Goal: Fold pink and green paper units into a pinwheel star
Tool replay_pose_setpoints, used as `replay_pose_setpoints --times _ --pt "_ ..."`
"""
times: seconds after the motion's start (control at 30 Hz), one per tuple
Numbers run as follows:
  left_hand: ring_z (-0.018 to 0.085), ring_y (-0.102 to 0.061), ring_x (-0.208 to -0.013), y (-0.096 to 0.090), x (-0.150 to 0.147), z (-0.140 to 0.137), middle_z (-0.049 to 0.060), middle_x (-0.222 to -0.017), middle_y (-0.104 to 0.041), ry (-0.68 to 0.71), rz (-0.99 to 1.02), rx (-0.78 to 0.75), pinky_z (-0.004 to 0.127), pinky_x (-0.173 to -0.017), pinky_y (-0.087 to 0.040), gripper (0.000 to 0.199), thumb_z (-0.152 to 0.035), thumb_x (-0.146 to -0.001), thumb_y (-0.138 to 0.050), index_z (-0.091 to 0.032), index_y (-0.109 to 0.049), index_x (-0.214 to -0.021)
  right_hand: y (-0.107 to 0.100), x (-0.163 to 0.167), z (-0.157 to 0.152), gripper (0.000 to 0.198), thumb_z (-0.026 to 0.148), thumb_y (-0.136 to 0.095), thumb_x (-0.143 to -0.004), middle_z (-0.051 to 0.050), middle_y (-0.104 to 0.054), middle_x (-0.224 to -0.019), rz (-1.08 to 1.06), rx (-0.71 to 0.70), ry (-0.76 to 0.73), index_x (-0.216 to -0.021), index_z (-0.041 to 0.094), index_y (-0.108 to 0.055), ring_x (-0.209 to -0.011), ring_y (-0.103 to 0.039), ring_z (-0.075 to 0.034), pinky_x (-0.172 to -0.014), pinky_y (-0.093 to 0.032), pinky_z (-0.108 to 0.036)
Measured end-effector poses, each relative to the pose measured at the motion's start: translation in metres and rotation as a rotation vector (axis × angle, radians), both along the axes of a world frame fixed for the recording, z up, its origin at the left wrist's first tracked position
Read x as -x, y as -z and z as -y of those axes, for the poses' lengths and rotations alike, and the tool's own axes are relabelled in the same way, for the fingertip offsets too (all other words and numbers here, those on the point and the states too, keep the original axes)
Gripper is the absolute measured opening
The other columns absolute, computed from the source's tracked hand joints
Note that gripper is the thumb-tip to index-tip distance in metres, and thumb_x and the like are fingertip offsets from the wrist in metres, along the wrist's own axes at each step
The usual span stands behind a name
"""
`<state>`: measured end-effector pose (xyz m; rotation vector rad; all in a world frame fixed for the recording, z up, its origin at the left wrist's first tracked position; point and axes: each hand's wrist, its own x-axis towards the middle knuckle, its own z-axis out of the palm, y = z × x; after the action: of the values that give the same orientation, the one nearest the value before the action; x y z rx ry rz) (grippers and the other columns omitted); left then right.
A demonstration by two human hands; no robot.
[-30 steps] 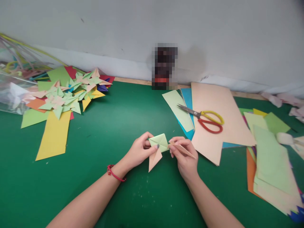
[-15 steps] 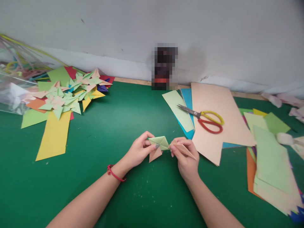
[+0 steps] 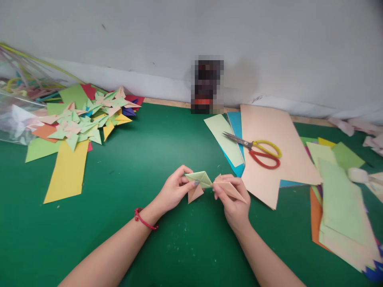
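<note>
The left hand [image 3: 173, 190] pinches green folded paper [image 3: 202, 179], the right hand [image 3: 235, 207] pink folded paper [image 3: 231, 189] just beside it, scissors [image 3: 247, 144] lying far right, paper stars [image 3: 72, 128] far left.

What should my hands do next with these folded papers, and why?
Perhaps ease the peach piece in your right hand slightly toward the green piece in your left hand: both are pinched, and the green piece's corner sits close beside your right hand. Whether they touch is unclear.

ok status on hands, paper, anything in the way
Left hand: grip on pale-green and peach folded paper. Right hand: grip on pointed peach folded paper. Contact between papers unclear. Metal scissors with red and yellow handles beyond right hand, not blocking.
</note>
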<state>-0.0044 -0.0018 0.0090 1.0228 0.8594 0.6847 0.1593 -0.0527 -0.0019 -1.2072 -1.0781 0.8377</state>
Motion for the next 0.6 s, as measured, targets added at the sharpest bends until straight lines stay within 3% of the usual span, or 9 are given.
replay_pose_setpoints --times 0.13,0.4,0.6 --pt "0.011 -0.060 -0.062 0.0023 -0.0004 0.0005 -0.001 -0.070 -0.063 -0.011 0.003 -0.022 0.021 -0.057 -0.042 0.021 -0.032 -0.079 -0.059 -0.018 -0.043 -0.083 0.0002 0.0012 -0.0007 0.015 0.014 -0.063 -0.075 -0.001 -0.057 -0.084 -0.045 0.012 -0.021 -0.082 0.021 -0.052 -0.058 -0.056 -0.011 -0.047 -0.045 -0.027" --pt "0.012 -0.055 -0.071 0.0056 -0.0020 0.0019 -0.001 -0.076 -0.055 -0.117 -0.149 -0.211 0.024 -0.065 -0.044 0.017 -0.028 -0.076 -0.062 -0.017 -0.051 -0.083 -0.0012 0.0021 -0.0024 0.016 0.014 -0.063 -0.076 0.000 -0.056 -0.083 -0.060 -0.001 -0.053 -0.083 0.023 -0.052 -0.050 -0.053 -0.009 -0.043 -0.046 -0.026" --pt "0.013 -0.056 -0.072 0.0057 -0.0021 0.0020 0.000 -0.076 -0.056 -0.128 -0.149 -0.204 0.025 -0.066 -0.045 0.018 -0.028 -0.075 -0.063 -0.017 -0.050 -0.082 -0.0003 0.0029 -0.0033 0.014 0.016 -0.064 -0.075 -0.001 -0.056 -0.084 -0.053 0.026 -0.069 -0.082 0.022 -0.053 -0.052 -0.053 -0.009 -0.043 -0.046 -0.025"
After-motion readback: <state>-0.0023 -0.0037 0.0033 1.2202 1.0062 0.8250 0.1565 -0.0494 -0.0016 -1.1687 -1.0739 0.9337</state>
